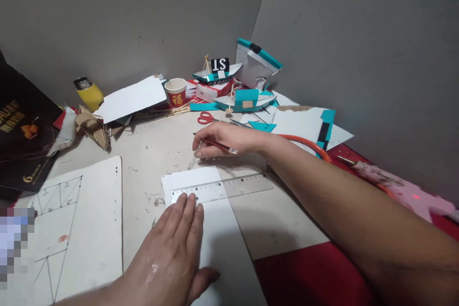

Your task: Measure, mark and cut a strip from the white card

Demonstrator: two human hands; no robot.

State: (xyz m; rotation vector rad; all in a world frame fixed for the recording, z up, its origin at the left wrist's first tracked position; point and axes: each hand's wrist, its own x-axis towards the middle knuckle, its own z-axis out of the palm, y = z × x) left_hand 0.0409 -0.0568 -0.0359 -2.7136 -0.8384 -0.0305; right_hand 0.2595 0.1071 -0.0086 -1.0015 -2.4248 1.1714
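Note:
My left hand [175, 239] lies flat with its fingers stretched out, the fingertips pressing on the left end of a clear plastic ruler [247, 185]. Under the ruler is a long sheet of white paper [229, 244], which runs toward me; the ruler crosses it near its far end and sticks out past its right edge. Beyond the paper, my right hand [222, 138] is closed around a dark pencil [218, 145] with reddish stripes. The pencil's point faces left, away from the paper. Red-handled scissors [206, 118] lie just behind that hand, their blades partly hidden.
At left lies a sheet with pencil-drawn lines [96, 229], beside a dark box [21, 138]. Along the wall stand a yellow bottle [91, 93], a paper cup [175, 93] and paper boats [247, 100]. An orange cable [311, 143] and a glue gun [380, 172] are at right.

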